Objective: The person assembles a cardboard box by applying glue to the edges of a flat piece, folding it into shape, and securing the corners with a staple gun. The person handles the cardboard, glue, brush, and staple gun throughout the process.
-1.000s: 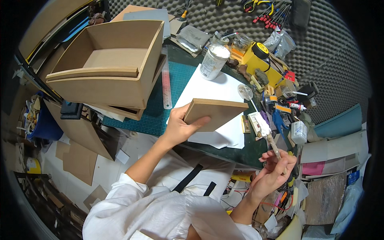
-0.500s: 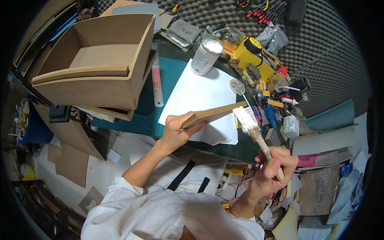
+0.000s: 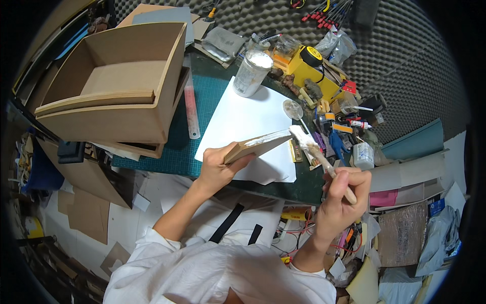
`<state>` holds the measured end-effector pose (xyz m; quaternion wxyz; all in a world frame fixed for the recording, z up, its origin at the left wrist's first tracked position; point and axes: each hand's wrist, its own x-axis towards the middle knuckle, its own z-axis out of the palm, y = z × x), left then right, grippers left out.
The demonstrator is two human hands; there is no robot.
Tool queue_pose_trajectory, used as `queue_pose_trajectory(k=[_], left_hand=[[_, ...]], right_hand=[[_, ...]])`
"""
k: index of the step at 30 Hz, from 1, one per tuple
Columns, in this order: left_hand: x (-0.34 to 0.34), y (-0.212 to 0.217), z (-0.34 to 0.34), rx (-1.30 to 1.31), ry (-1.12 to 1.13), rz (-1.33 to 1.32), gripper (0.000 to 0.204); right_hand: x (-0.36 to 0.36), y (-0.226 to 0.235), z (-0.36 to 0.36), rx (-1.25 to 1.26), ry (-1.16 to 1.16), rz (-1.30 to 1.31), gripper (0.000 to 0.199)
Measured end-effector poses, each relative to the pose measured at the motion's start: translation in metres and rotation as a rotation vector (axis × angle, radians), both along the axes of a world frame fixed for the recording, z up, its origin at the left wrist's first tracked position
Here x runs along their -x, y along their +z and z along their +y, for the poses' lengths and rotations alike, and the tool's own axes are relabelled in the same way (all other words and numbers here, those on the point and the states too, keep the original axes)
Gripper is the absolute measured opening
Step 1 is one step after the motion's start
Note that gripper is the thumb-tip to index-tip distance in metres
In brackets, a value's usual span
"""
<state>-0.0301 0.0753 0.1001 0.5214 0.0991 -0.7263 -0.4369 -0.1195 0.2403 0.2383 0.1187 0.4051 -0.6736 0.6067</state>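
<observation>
My left hand (image 3: 220, 169) is closed around the near end of a flat brown board (image 3: 260, 145), held tilted above the table. White paste lies along the board's upper edge. In my right hand (image 3: 345, 195) is a wooden-handled brush (image 3: 324, 161), pinched by its handle, its bristles thick with white. The bristle end is at the far end of the board; whether it touches I cannot tell. Below the board lies a sheet of white paper (image 3: 228, 116). A clear jar of white paste (image 3: 252, 73) stands on the paper's far part.
A large brown open box (image 3: 109, 121) rests on the left of the table, by a green cutting mat (image 3: 202, 86) and a ruler (image 3: 191, 111). A round lid (image 3: 292, 109), a yellow box (image 3: 309, 71) and a white bottle (image 3: 363, 155) are among clutter at right.
A white layer now shows along the board's upper edge, bare before. My right hand has moved up slightly with the brush, and the view has shifted a little.
</observation>
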Motion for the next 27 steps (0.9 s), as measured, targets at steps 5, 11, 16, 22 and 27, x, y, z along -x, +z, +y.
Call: queue_pose_trajectory(k=[5, 11, 16, 22, 27], left_hand=[[-0.002, 0.004, -0.001, -0.015, -0.001, -0.03, 0.022], [0.002, 0.0, -0.001, -0.002, 0.034, 0.014, 0.025], [0.002, -0.001, 0.001, 0.026, 0.042, -0.001, 0.023], [0.001, 0.002, 0.003, 0.046, 0.041, 0.013, 0.019], [0.001, 0.0, 0.0, 0.053, 0.05, 0.024, 0.02]], right_hand=[[-0.022, 0.002, -0.002, -0.097, 0.151, 0.144, 0.019], [-0.004, 0.003, 0.0, -0.013, 0.119, 0.045, 0.022], [0.015, 0.007, -0.004, -0.019, -0.084, 0.024, 0.019], [0.018, 0.006, 0.003, -0.027, -0.053, 0.091, 0.019], [0.001, 0.003, 0.003, -0.026, 0.091, 0.092, 0.016]])
